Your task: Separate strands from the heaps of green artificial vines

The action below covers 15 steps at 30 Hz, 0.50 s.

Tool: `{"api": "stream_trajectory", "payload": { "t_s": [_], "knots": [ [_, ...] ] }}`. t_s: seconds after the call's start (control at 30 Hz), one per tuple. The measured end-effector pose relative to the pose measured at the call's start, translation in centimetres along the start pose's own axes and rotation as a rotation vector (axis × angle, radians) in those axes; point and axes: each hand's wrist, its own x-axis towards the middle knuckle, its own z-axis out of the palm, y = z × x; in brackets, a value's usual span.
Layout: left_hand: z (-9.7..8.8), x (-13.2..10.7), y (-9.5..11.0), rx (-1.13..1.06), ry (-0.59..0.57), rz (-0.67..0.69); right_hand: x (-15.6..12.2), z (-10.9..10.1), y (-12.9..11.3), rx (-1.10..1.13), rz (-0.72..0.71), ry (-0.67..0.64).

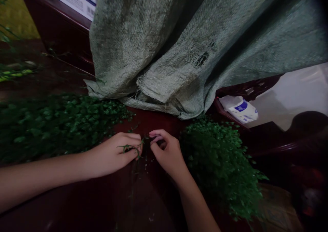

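In the head view, my left hand (115, 153) is closed over a thin green sprig (126, 147), whose leaves stick out between its fingers. Close by on the right is my right hand (166, 151), its fingers curved with a small gap to the thumb. Nothing shows between them, though a bit of green lies near the fingertips. A wide heap of leafy greens (64, 122) spreads on the left, beyond my left forearm. Another pile of greens (220, 163) rests to the right of my right hand. Both hands are low over a dark red tabletop (102, 198).
A grey woven sack (159, 54) hangs down behind the greens, frayed and torn. At right, a tissue pack (242, 109) sits by a dark basket edge. A white printed box (77, 0) lies on dark red furniture at upper left. Small white specks dot the table.
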Motion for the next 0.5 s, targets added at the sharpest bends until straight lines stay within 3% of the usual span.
{"api": "stream_trajectory", "payload": {
  "t_s": [0.17,0.33,0.5],
  "knots": [
    [0.2,0.0,-0.3,0.004,0.022,-0.013,-0.1,0.1,0.2,-0.102,-0.099,-0.033],
    [0.0,0.0,0.0,0.039,0.046,-0.075,-0.1,0.2,0.0,0.1,-0.09,0.103],
    [-0.2,0.0,0.4,-0.085,0.093,-0.169,-0.2,-0.3,-0.9,0.295,-0.089,0.173]
  ]
}}
